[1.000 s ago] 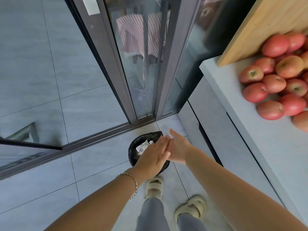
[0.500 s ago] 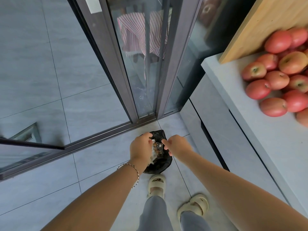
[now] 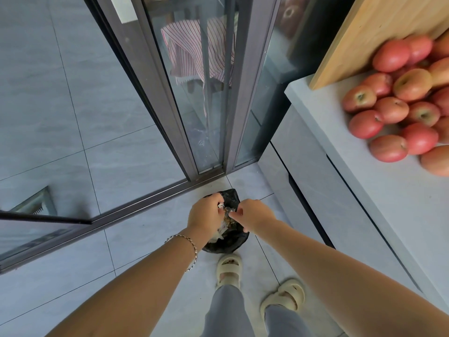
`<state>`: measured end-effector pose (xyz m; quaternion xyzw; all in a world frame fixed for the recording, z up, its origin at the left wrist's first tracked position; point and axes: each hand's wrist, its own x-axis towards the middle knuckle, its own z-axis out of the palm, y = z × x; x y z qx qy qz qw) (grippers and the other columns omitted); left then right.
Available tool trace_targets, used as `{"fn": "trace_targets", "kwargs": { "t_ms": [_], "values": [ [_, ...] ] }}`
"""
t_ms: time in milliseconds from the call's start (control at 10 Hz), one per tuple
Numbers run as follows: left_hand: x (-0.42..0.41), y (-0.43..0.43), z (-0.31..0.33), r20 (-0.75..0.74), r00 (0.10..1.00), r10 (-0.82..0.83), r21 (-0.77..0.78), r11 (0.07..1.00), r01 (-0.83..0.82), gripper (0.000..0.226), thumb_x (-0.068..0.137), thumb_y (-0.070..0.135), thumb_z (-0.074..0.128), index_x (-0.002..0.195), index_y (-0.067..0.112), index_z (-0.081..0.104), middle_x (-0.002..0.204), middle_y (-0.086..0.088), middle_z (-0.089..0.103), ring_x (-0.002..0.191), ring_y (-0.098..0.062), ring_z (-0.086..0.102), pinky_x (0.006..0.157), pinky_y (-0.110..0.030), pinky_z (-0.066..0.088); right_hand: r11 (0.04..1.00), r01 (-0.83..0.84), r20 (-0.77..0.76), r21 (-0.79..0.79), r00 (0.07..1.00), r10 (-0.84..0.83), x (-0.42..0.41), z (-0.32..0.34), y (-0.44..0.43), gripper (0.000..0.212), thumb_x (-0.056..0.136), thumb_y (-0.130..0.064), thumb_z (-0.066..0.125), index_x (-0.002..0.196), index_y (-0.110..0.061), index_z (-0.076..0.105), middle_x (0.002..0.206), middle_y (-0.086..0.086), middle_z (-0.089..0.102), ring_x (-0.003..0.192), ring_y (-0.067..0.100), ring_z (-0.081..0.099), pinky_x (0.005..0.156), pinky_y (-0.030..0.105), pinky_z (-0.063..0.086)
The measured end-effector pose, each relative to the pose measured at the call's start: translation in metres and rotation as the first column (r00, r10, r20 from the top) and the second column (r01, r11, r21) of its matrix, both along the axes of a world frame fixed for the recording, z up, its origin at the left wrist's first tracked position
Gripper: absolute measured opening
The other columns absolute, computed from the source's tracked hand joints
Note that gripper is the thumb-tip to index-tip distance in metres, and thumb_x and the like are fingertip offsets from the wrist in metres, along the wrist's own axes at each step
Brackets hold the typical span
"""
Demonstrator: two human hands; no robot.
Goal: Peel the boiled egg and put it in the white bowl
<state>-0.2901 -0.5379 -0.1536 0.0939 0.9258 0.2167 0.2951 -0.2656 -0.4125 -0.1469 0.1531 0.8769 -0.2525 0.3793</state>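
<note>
No egg and no white bowl are in view. Both hands hang over a black bin bag (image 3: 232,242) on the floor, which holds paper scraps and brownish bits. My left hand (image 3: 205,216) is curled into a loose fist above the bag's left side, and a small white scrap shows by its fingertips. My right hand (image 3: 254,214) is over the bag's right side with fingers curled and thumb pressed to fingertips. The two hands are a few centimetres apart. I cannot tell whether either holds a fragment.
A grey counter (image 3: 379,195) runs along the right, with a pile of red apples (image 3: 401,110) and a wooden board (image 3: 379,30). A sliding glass door frame (image 3: 170,122) stands ahead. My feet in cream sandals (image 3: 283,296) are on grey floor tiles just behind the bag.
A second ago my hands were flat, palms touching, above the bag. They have since separated and both curled shut, and they have held that pose for the last half second.
</note>
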Motion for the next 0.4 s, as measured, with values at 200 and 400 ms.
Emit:
{"fn": "trace_targets", "kwargs": {
  "t_ms": [200,400],
  "values": [
    [0.003,0.025,0.014,0.040,0.972,-0.233,-0.188,0.953,0.236,0.026,0.090,0.016,0.048,0.115,0.010,0.055,0.123,-0.011,0.059,0.110,-0.031,0.057,0.086,-0.038,0.048,0.986,-0.159,0.196,-0.056,0.966,0.167,0.006,0.009,0.003,0.059,0.082,-0.001,0.052,0.136,-0.015,0.033,0.124,0.015,0.050,0.087,0.030,0.059,0.065,0.031,0.049],
    [0.004,0.075,0.034,0.024,0.888,-0.459,-0.277,0.851,0.447,0.026,0.087,0.007,0.051,0.113,0.008,0.056,0.117,-0.013,0.062,0.108,-0.032,0.059,0.084,-0.038,0.048,0.991,-0.112,0.052,0.078,0.993,0.108,0.017,0.024,0.041,0.016,0.087,-0.011,0.041,0.080,-0.008,0.055,0.103,0.016,0.067,0.093,0.031,0.061,0.051,0.027,0.034]
  ]
}}
